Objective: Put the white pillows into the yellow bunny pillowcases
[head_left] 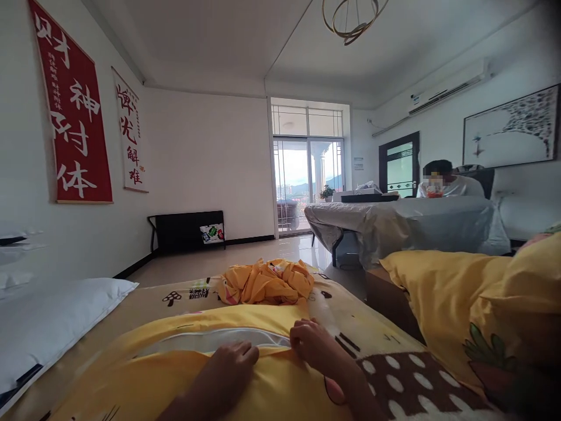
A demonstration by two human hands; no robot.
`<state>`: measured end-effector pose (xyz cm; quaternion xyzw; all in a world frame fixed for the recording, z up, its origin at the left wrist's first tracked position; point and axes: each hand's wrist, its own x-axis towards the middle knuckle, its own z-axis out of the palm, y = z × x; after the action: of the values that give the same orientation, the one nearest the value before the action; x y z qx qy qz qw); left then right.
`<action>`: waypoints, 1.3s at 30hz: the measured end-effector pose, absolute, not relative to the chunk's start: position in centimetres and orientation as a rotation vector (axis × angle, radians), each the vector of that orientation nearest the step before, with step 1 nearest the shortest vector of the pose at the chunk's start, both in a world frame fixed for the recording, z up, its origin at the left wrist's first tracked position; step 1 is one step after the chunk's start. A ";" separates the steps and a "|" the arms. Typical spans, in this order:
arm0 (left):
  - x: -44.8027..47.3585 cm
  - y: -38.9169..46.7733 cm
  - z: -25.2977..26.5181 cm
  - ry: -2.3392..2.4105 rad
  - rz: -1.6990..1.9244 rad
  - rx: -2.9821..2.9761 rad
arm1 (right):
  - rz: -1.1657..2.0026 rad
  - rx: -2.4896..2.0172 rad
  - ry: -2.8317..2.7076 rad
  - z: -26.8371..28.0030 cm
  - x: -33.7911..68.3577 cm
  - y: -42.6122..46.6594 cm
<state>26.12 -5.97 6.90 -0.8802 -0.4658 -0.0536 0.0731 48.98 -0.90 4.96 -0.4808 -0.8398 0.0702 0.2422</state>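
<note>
In the lower middle of the frame, I see a yellow cover (175, 383) lying on the patterned blanket (164, 286), with a long opening across it, where a whitish inside (205, 340) shows. The left hand (234, 363) is curled, its fingers drawn together and gripping the near edge of this opening. The right hand (312, 342), a little to the right, is also closed; its bent fingers pinch the edge near the right end of the opening. Just beyond, at the centre, lies a crumpled orange cloth (269, 283).

For writing, at the upper left a red scroll (76, 117) carries big white characters, 财神附体, and a small column which I cannot read surely. Beside it, a white scroll (130, 134) ends with 解难. At the upper right, the label on the air conditioner (451, 90) is too small for reading.
</note>
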 end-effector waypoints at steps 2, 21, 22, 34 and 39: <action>26.3 -6.1 7.3 -1.432 -0.190 -2.677 | 0.155 -1.339 -2.289 4.9 48.9 -0.9; 32.6 -0.6 6.0 -1.540 -0.259 -2.742 | 0.143 -1.916 -1.912 4.2 49.0 0.4; 32.8 -0.9 6.0 -1.549 -0.274 -2.751 | 0.178 -1.907 -1.934 4.0 48.8 0.4; 32.9 0.2 4.7 -1.760 -0.498 -2.806 | 0.372 -1.762 -1.853 2.4 48.4 1.8; 33.6 0.4 5.5 -1.836 -0.512 -2.857 | 0.415 -1.670 -1.758 3.3 48.7 1.8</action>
<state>33.55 0.41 5.46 -0.8229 -0.5290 -0.1475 -0.1457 48.72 1.75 3.29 -0.6398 -0.6736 0.1589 0.3342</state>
